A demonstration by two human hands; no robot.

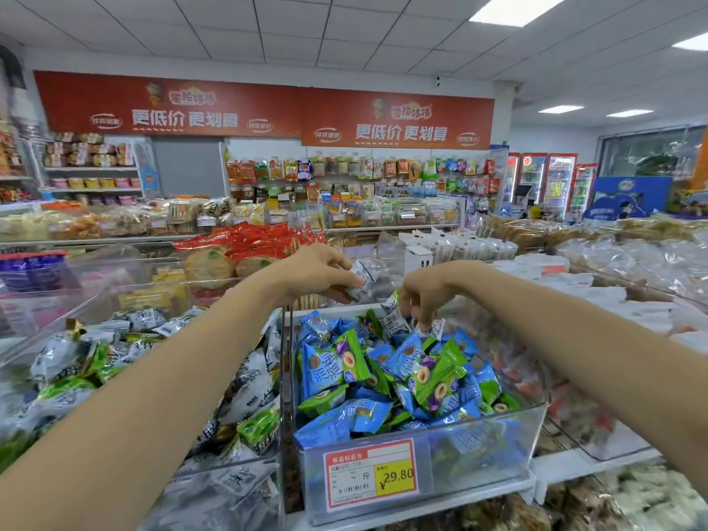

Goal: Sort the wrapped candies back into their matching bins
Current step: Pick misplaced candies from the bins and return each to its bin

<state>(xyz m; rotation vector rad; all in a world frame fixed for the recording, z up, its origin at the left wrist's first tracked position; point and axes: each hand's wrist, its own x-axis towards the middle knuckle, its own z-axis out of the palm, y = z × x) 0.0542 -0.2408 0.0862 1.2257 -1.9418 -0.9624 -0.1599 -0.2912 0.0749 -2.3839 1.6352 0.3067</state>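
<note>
Wrapped candies in blue and green (387, 377) fill the clear bin (479, 442) straight ahead of me, which carries a red and yellow price label (369, 473) reading 29.80 on its front wall. Both my hands are over the far end of that bin. My left hand (314, 272) is curled around a small bunch of grey-white candies (363, 277), held just above the bin's back edge. My right hand (433, 291) points its fingers down into the pile and pinches more grey-white packets (396, 321) lying on top of the blue and green ones. To the left, right against the first bin's side wall, a second clear bin (249, 492) holds a heap of similar grey-white wrappers (145, 320) mixed with some green ones. To the right stands another clear bin (613, 446) with reddish sweets, too blurred to read. Shelves of snack bags (344, 174) and a red banner (264, 109) fill the shop behind.
</note>
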